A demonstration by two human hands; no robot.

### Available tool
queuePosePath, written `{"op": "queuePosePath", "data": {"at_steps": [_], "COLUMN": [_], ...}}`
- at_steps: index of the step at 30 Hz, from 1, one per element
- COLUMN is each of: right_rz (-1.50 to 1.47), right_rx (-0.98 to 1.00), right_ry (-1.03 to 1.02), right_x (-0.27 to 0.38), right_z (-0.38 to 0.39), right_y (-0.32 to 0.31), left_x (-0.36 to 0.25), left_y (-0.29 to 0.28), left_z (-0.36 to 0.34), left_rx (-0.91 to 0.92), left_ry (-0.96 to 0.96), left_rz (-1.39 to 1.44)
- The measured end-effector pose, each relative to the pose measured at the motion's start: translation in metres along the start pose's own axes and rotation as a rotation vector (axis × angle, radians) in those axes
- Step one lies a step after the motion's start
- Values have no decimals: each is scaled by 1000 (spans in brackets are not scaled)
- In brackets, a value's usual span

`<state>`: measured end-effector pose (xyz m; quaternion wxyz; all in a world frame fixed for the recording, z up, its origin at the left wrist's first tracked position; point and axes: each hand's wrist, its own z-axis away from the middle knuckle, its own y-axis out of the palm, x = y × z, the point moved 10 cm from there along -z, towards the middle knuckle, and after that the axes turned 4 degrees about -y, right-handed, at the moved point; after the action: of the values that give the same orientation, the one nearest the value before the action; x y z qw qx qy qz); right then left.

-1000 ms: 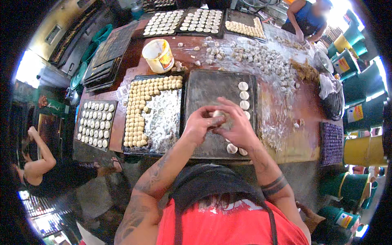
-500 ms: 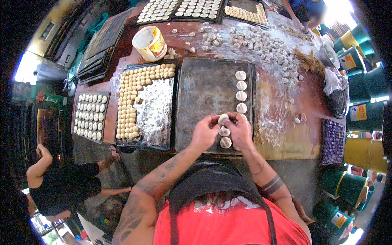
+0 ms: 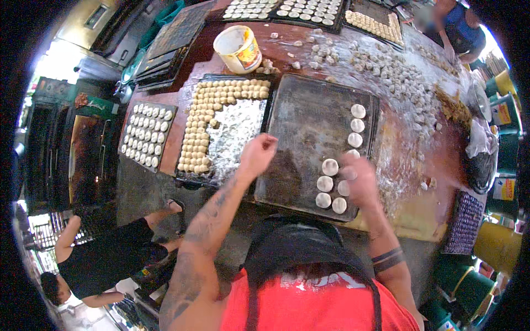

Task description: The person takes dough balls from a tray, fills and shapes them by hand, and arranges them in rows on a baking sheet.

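Observation:
A dark baking tray (image 3: 298,132) lies before me, bearing flattened white dough rounds in two columns near its right side. The longer column includes a round (image 3: 358,111) at the far end; the shorter one is topped by another round (image 3: 329,167). My right hand (image 3: 360,179), smeared by motion, hovers over the longer column and covers part of it. Its fingers are unclear. At the tray's left edge, my left hand (image 3: 257,155) is raised with curled fingers and no visible load. Beside it stands a tray of tan dough balls (image 3: 193,140) with white flour (image 3: 234,129).
A white tub (image 3: 237,49) stands behind the trays. Floured dough pieces (image 3: 386,71) are scattered at far right. A smaller tray of rounds (image 3: 148,132) sits left. One person (image 3: 116,254) is at lower left; another (image 3: 464,30) works across the table.
My hands have parted: the left moved away leftward, the right stays over the rounds. A round now tops the shorter column where both hands were. The whole view has shifted.

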<state>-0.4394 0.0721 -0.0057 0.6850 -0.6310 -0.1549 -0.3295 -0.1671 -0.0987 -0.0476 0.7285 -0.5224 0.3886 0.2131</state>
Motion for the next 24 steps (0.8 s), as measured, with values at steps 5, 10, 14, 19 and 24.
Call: {"op": "queuePosePath", "data": {"at_steps": [5, 10, 14, 19, 24], "right_rz": [474, 357, 137, 698, 826], "right_rx": [-598, -495, -520, -679, -684], "right_ry": [185, 503, 453, 378, 403], "right_x": [-208, -316, -395, -250, -319], "right_z": [73, 139, 145, 94, 164], "right_y": [-122, -79, -59, -109, -126], "left_x": [81, 108, 63, 19, 3], "left_y": [-140, -155, -40, -18, 27], "left_z": [-64, -79, -79, 19, 59], "left_rx": [-423, -335, -118, 69, 336], "left_ry": [90, -173, -150, -189, -295], "left_rz": [-740, -561, -3, 443, 656]}}
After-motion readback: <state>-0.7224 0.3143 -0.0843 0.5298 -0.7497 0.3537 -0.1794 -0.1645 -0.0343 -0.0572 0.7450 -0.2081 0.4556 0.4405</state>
